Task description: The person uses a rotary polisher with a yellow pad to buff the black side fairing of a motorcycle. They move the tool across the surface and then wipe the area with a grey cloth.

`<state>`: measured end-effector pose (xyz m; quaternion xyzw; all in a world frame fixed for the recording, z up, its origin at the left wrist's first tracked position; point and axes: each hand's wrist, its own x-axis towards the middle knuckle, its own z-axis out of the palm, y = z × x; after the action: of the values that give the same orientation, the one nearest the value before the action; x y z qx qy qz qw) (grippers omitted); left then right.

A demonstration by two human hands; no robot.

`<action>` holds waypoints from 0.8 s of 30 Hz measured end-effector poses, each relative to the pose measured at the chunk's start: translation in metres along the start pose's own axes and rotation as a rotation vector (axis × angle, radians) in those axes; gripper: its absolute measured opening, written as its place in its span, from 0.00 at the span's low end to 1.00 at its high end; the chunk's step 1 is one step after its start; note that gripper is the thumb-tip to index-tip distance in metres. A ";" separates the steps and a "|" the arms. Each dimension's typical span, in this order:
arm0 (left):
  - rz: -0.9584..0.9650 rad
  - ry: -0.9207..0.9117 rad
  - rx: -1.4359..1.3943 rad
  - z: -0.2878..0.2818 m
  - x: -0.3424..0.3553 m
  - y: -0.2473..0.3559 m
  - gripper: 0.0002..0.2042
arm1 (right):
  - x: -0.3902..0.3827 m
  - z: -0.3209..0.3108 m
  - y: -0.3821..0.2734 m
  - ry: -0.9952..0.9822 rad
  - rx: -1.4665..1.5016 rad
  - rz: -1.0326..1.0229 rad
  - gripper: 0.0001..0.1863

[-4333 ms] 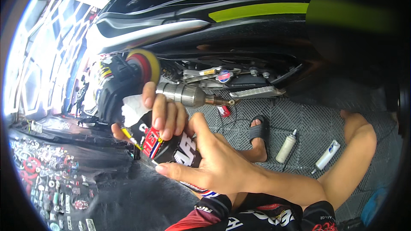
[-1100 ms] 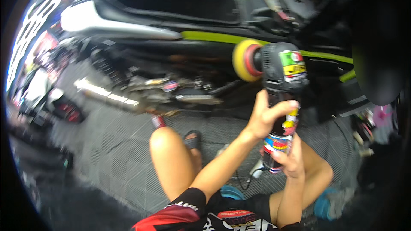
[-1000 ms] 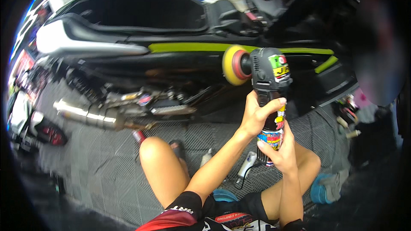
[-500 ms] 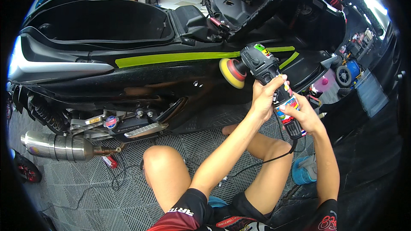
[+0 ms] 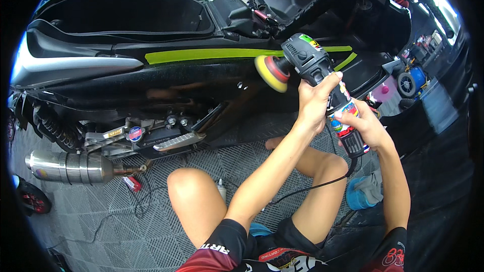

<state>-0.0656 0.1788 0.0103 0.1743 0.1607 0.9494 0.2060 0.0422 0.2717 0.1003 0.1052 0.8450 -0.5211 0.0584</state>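
because the polisher (image 5: 308,59) no longer covers part of the exhaust, as it does about four seconds ago, its yellow foam pad (image 5: 266,74) now sits before the black side panel (image 5: 191,89), top edge near the long yellow-green strip (image 5: 212,56). compared with a second ago, the body leans more, head to the left. reading: the pad is presented to the panel; contact or gap cannot be told. small white marks (image 5: 241,85) remain just left of the pad.

grip: left hand (image 5: 315,102) is wrapped around the neck, thumb laid across; right hand (image 5: 372,127) is curled around the lower barrel, thumb on the stickers. most other fingers are hidden behind the body; cannot tell if they press together.

counts, outward:
- polisher 1, pad 1, hands 2.
- strips 2: the long one, partly behind the polisher, and a short slanted one (image 5: 346,62).
- black cord (image 5: 352,165) leaving the polisher, 1.
- silver exhaust (image 5: 70,167), 1.
- red object (image 5: 132,184) on the grey floor mat (image 5: 126,226), 1.
- pale bottle (image 5: 222,190) by the knee, 1.
- blue bucket (image 5: 355,200) with grey cloth (image 5: 372,190), 1 each.
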 end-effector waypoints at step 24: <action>0.513 0.024 0.247 0.018 -0.072 0.120 0.14 | -0.005 0.078 -0.074 -0.156 -0.080 -0.427 0.33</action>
<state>-0.0373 0.0475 0.0521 0.2218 0.2284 0.9457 -0.0655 0.0286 0.1694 0.1308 -0.1192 0.8610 -0.4942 0.0162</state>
